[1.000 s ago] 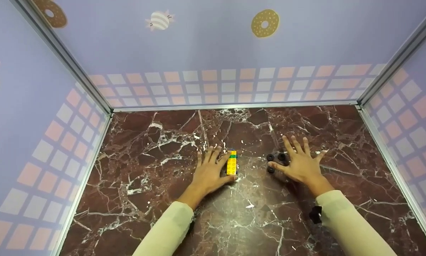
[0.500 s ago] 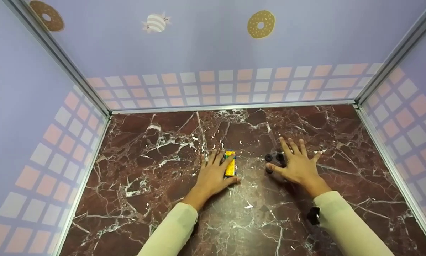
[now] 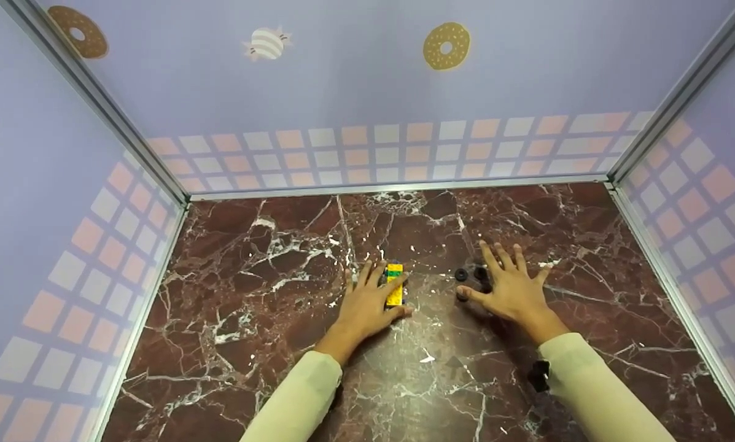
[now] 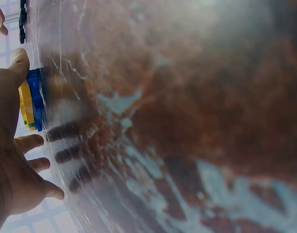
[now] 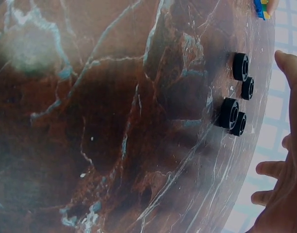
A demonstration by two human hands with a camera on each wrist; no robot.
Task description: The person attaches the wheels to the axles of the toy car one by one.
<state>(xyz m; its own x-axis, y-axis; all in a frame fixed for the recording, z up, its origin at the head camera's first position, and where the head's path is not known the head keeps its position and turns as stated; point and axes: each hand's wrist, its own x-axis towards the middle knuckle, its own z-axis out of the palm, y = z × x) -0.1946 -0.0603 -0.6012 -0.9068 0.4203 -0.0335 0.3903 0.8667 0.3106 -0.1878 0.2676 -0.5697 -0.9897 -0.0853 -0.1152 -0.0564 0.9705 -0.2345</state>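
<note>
A block of toy bricks (image 3: 394, 296), yellow with a green band on top, lies on the marble surface. Its underside is blue in the left wrist view, where the yellow bricks (image 4: 26, 104) show edge-on. My left hand (image 3: 365, 307) is spread beside it, with the index finger reaching across its top and the thumb near its front end. Whether the fingers touch it, I cannot tell. My right hand (image 3: 514, 296) is spread over and beside several black toy wheels (image 5: 229, 113); in the head view its thumb partly covers one wheel. Neither hand grips anything.
Brown marble tabletop (image 3: 269, 344) with white veins spreads under both hands. Purple patterned panels (image 3: 355, 73) enclose it at the back and both sides, with metal rails (image 3: 342, 190) along their lower edges. A dark wrist device (image 3: 538, 376) sits by the right sleeve.
The left hand has slid slightly toward the bricks, so its index finger now crosses their top. The right hand stays spread by the wheels. The head view has shifted slightly.
</note>
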